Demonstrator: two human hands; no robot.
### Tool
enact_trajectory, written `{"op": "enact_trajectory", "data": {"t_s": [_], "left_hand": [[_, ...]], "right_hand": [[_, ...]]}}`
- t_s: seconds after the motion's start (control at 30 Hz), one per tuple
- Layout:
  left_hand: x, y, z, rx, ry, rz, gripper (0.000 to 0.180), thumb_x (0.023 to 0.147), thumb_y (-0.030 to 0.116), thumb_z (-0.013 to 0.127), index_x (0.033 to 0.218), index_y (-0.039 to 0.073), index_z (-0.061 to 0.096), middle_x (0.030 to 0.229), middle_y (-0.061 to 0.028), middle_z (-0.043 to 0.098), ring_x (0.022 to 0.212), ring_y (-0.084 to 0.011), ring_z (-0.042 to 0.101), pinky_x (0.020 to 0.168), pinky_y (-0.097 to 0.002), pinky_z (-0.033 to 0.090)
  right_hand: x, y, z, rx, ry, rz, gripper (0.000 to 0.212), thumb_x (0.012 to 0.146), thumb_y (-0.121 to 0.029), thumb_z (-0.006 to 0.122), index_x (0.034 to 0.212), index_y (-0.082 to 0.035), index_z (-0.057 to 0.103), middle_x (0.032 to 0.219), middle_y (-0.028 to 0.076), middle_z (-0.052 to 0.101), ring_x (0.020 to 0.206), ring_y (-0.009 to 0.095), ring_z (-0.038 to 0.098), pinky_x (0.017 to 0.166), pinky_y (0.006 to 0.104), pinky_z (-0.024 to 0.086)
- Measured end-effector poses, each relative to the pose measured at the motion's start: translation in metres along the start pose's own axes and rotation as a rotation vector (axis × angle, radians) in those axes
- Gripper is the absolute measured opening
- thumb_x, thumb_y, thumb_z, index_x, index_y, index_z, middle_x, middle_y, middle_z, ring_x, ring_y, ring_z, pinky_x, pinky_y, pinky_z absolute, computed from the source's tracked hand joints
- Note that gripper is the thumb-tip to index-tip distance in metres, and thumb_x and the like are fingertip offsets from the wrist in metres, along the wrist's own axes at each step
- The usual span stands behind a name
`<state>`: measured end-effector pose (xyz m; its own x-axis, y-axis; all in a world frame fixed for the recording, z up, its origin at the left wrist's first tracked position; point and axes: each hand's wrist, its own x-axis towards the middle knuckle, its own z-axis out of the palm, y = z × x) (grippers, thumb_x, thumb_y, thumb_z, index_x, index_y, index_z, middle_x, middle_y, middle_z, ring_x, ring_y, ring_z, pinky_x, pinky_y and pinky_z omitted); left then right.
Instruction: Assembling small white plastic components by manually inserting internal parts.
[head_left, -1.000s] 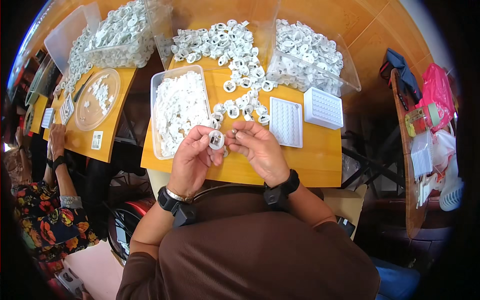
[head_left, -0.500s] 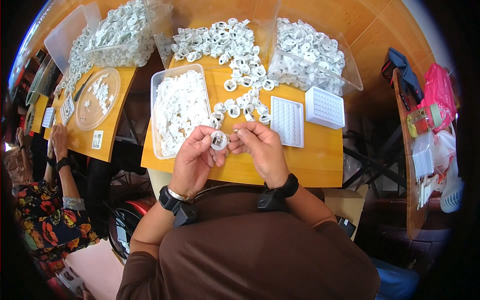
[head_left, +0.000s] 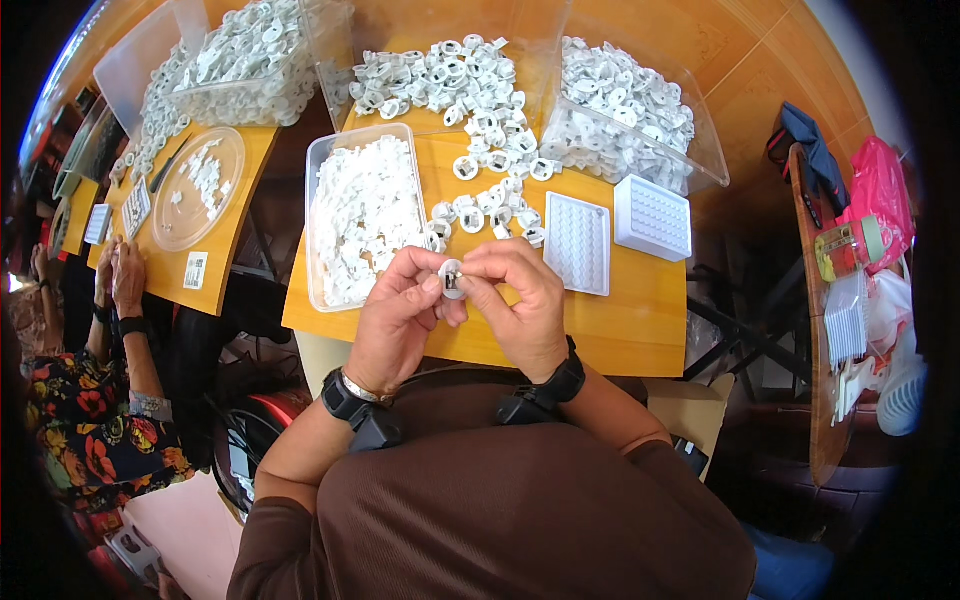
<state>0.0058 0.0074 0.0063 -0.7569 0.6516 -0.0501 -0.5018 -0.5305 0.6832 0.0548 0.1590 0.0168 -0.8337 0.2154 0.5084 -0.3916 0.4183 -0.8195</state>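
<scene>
A small white plastic ring part (head_left: 451,279) is pinched between my left hand (head_left: 398,318) and my right hand (head_left: 520,300), above the near edge of the wooden table (head_left: 640,330). Both hands grip it with thumbs and forefingers. Just beyond my left hand stands a clear rectangular tray (head_left: 318,180) full of small white pieces. Loose white ring parts (head_left: 480,205) lie scattered on the table right behind my fingers. Black bands sit on both wrists.
Two white perforated trays (head_left: 578,243) (head_left: 652,216) lie to the right. Clear bins heaped with white parts (head_left: 620,110) stand at the back. Another person's hands (head_left: 118,280) work at the neighbouring table on the left, beside a round clear lid (head_left: 200,188). A cluttered side table (head_left: 830,300) stands right.
My hands have drawn slightly closer together around the white part and shifted their fingers on it; the rest of the table looks unchanged.
</scene>
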Motion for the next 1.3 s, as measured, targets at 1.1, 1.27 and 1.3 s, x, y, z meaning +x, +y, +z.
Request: {"op": "enact_trajectory", "data": {"t_s": [1.1, 1.27, 1.3], "left_hand": [[-0.001, -0.009, -0.001, 0.098, 0.008, 0.009, 0.019, 0.095, 0.021, 0.056, 0.104, 0.005, 0.054, 0.088, -0.0058, 0.060, 0.073, -0.0125, 0.057, 0.068, -0.0248, 0.046], [-0.003, -0.009, -0.001, 0.142, -0.005, 0.004, 0.019, 0.095, 0.020, 0.056, 0.105, 0.005, 0.054, 0.088, -0.0057, 0.060, 0.073, -0.0120, 0.056, 0.069, -0.0246, 0.046], [-0.003, -0.009, -0.001, 0.141, -0.005, 0.004, 0.019, 0.095, 0.020, 0.056, 0.105, 0.005, 0.054, 0.088, -0.0057, 0.060, 0.073, -0.0120, 0.056, 0.069, -0.0246, 0.046]], "right_hand": [[-0.003, 0.002, -0.003, 0.565, -0.135, 0.526, 0.009, 0.088, -0.005, 0.065, 0.090, 0.001, 0.059, 0.083, 0.005, 0.062, 0.069, 0.010, 0.062, 0.061, 0.0229, 0.051], [-0.003, 0.003, -0.007, 0.624, -0.133, 0.581, 0.008, 0.088, -0.002, 0.064, 0.091, -0.002, 0.056, 0.083, 0.005, 0.064, 0.075, 0.010, 0.061, 0.069, 0.0232, 0.049], [-0.002, 0.002, -0.008, 0.623, -0.132, 0.582, 0.008, 0.088, -0.002, 0.064, 0.091, -0.002, 0.056, 0.083, 0.005, 0.064, 0.075, 0.010, 0.061, 0.069, 0.0232, 0.049]]}}
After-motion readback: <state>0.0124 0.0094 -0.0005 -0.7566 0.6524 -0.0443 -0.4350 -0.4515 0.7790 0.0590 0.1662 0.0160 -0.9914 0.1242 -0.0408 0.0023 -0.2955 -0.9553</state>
